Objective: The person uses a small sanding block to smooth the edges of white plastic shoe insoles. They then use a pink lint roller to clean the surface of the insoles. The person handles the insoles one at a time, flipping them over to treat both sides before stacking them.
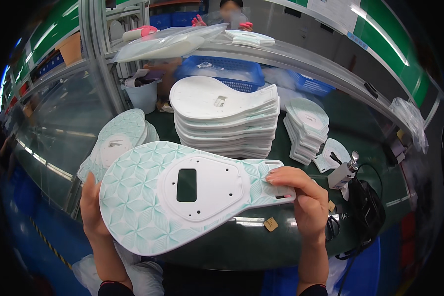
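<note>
Panel (135,195): left hand (90,209) against rounded edge, right hand (308,197) gripping narrow end.

Place: factory workshop, judging by what surrounds me
Surface: my smooth dark-green workbench (251,249)
Stock: tall stack of matching white paddle-shaped plastic panels (226,126)
Framing: silver metal upright post (97,54)
Underfoot: blue floor (32,256), yellow-and-black striped tape (50,243)

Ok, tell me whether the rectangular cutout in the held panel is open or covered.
Open: the dark green tabletop shows through the rectangular cutout in the patterned panel, whose narrow end the right hand grips.
</note>
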Tool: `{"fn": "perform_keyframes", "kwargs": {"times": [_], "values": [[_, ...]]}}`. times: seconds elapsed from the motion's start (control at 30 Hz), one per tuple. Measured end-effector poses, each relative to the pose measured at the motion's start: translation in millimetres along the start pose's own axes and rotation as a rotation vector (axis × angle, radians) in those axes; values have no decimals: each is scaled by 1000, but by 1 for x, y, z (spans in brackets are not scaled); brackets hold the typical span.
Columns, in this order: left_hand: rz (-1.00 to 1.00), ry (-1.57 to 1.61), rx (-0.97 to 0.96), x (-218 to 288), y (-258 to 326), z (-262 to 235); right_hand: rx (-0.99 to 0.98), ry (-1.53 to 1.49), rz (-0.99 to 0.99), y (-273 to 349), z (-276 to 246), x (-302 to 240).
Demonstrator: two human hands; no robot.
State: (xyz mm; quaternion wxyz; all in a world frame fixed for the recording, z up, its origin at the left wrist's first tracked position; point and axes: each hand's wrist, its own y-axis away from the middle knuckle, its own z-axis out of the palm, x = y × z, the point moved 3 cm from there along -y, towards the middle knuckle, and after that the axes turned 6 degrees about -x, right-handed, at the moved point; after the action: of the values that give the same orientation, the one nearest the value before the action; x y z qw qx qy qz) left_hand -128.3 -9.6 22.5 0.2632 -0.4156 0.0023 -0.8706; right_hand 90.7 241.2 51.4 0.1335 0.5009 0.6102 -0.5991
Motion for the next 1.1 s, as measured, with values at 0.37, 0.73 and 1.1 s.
{"fn": "perform_keyframes", "kwargs": {"times": [0.37,0.73,1.1], "values": [[154,-483,44,25,-108,-2,271,100,-58,-56,-20,6],[61,-976,155,-12,-176,-20,325,839,24,-96,-29,55],[201,-1231,194,-9,-148,-52,230,742,58,-74,2,51]]}}
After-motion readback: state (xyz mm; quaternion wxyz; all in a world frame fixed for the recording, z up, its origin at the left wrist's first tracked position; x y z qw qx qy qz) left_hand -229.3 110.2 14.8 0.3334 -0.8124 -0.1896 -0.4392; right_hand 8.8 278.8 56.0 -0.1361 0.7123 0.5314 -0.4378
